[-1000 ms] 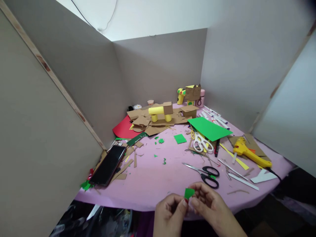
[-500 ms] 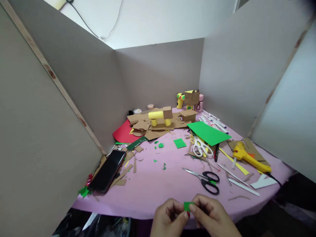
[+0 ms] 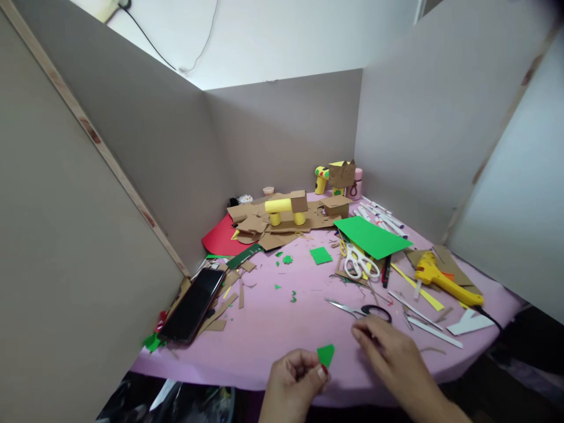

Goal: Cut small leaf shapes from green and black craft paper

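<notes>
Green paper wedge (image 3: 325,355) pinched in left fingers (image 3: 300,356); right fingers (image 3: 373,329) curled near scissors (image 3: 365,309), hold unclear.

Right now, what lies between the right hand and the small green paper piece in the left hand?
In the head view, only the pink table covering shows between the right hand and the small green paper piece; the two are apart.

Grey panels (image 3: 282,129) on 3 sides of a pink-covered table (image 3: 264,329), white wall (image 3: 286,35) above
</notes>
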Action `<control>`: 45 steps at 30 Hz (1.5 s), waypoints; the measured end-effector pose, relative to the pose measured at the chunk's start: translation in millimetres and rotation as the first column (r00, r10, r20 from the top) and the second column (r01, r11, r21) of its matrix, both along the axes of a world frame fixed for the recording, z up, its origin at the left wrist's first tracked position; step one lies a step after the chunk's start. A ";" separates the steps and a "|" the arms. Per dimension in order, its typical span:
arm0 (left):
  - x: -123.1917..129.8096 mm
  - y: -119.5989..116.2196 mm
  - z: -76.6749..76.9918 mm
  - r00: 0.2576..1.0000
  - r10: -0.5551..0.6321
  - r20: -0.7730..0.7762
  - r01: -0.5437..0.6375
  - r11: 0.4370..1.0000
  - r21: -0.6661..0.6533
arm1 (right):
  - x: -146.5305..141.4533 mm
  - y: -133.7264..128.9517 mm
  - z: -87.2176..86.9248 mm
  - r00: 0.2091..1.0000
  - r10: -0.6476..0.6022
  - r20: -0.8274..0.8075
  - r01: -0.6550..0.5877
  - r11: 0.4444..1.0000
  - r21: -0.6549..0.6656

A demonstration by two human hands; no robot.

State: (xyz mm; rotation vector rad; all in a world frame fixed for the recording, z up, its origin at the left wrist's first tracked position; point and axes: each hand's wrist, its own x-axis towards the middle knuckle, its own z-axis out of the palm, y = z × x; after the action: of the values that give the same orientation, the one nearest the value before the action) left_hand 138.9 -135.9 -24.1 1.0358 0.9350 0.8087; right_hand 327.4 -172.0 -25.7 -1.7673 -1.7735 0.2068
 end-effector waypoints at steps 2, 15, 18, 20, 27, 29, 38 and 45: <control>1.6 -0.4 4.5 0.995 0.087 0.051 -0.081 0.991 -0.103 | 17.0 7.3 -1.9 0.957 -0.072 0.281 0.077 0.997 -0.007; 3.0 -7.3 16.3 0.947 0.282 0.156 -0.225 0.924 -0.308 | 39.6 19.4 -14.2 0.960 -0.046 0.277 0.047 0.999 0.003; 4.8 -8.9 19.5 0.937 0.301 0.174 -0.235 0.917 -0.321 | 36.3 5.5 -13.0 0.903 0.010 -0.430 0.039 0.994 0.105; 7.4 -10.3 21.6 0.936 0.301 0.184 -0.235 0.920 -0.312 | 23.1 -5.9 -9.1 0.506 -0.035 -0.862 0.053 0.999 -0.009; 14.5 -18.5 28.7 0.977 0.174 0.126 -0.159 0.980 -0.119 | -34.2 -21.6 6.9 0.079 -0.087 -0.993 -0.177 0.979 -0.100; 15.0 -21.1 29.1 0.986 0.140 0.086 -0.135 0.989 -0.057 | -40.0 -21.0 9.2 0.100 -0.029 -0.995 -0.091 0.995 -0.038; 17.2 -26.8 23.0 0.997 0.008 0.073 -0.005 0.999 -0.036 | -38.8 -19.7 16.4 0.111 -0.047 -0.993 -0.020 0.999 -0.050; 19.0 -26.1 14.5 0.998 0.053 0.015 -0.054 0.997 0.057 | -40.3 -16.7 21.7 0.123 -0.070 -0.990 -0.026 0.997 -0.073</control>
State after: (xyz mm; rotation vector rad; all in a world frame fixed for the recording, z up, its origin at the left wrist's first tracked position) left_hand 157.9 -162.0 -9.5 1.0572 0.9356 0.8909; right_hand 287.2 -188.6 -4.0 -1.0658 -0.6465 1.1829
